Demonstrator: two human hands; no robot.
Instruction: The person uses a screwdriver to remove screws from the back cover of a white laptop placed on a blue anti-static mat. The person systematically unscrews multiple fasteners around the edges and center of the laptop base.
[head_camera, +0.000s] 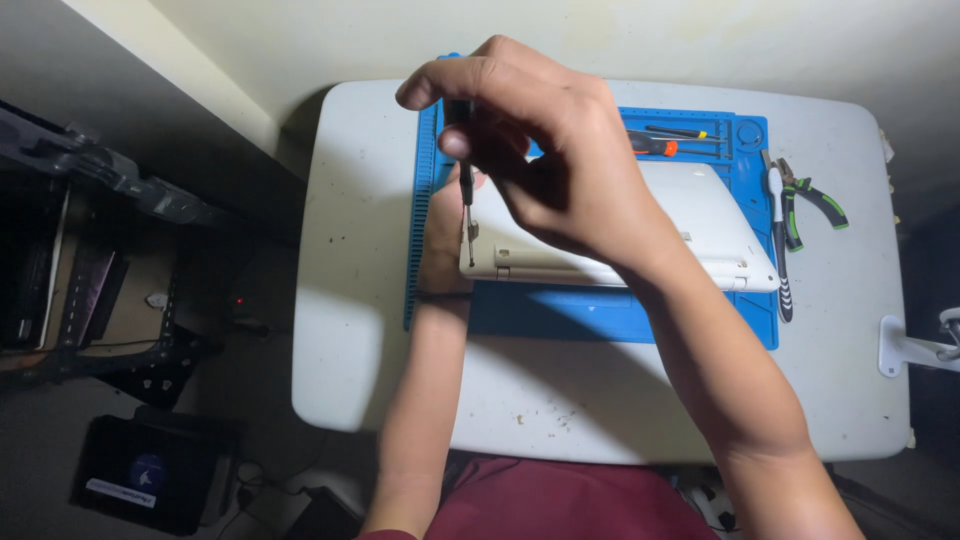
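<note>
White and scuffed, a small table with rounded corners stands against a pale wall, with a dark floor and black clutter to the left of it. On the table lies a blue work mat, ribbed along its left edge and moulded into shallow compartments along its far edge. One long compartment at the top holds an orange-handled screwdriver and a thinner dark tool lying side by side; a round recess in the mat's far right corner looks empty, though it is too small to be sure.

A closed white laptop rests on the mat, its hinge edge turned toward the person. The right hand is raised above the laptop's near left corner, thumb and fingers pinched together around the handle of a slim precision screwdriver, forefinger arched over the handle's top. The driver stands nearly upright, with its tip down at the corner by the hinge. The left hand lies mostly behind the right one and the tool; it sits against the laptop's left end, but whether its fingers are curled or flat cannot be told.

Right of the mat, on bare table, lie green-handled pliers and, just beside them, a long black-and-white tool.
</note>
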